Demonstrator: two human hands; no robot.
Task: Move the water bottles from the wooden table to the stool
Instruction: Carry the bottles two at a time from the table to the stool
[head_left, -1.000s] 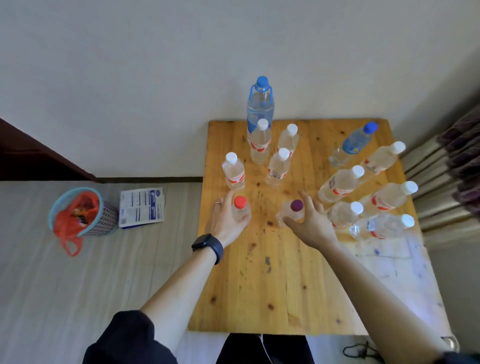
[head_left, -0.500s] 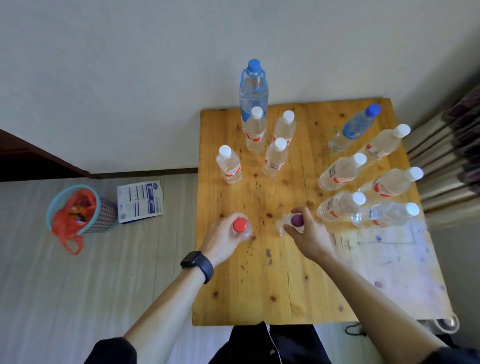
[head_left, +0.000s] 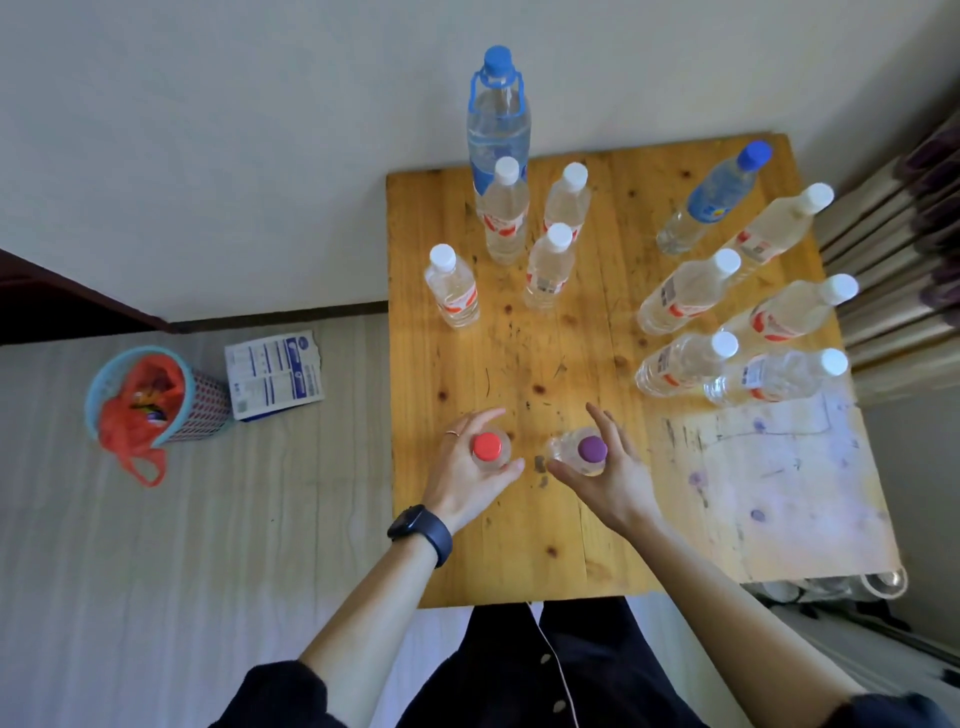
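The wooden table (head_left: 571, 525) fills the middle of the view, its far edge against the wall, with a pale stained patch (head_left: 769, 467) towards its near right corner. On the floor off its left edge sits a blue-rimmed basket (head_left: 210, 410) holding an orange-red bag (head_left: 135, 431), and just beside it lies a printed packet (head_left: 275, 374).

The tallest bottle, a large bottle (head_left: 498, 119) with a blue cap and blue carry loop, stands at the far edge near the far left corner. Four white-capped bottles (head_left: 550, 267) stand close in front of it. Along the right edge stand a slim blue-capped bottle (head_left: 714, 195), nearest the far right corner, and five more white-capped bottles (head_left: 685, 291), packed near one another.

The left grip (head_left: 467, 478) is over the table close to its left edge, about midway along it, with fingers and thumb curled round a small red-capped bottle (head_left: 487, 448). The right grip (head_left: 608, 478) is just beside it towards the table's middle, wrapped in the same way round a small purple-capped bottle (head_left: 592, 449). Both bottles are seen from above, mostly as caps, and whether their bases touch the table cannot be told.

A black watch (head_left: 421, 527) is on the left wrist and a thin ring (head_left: 453, 433) on a left finger.
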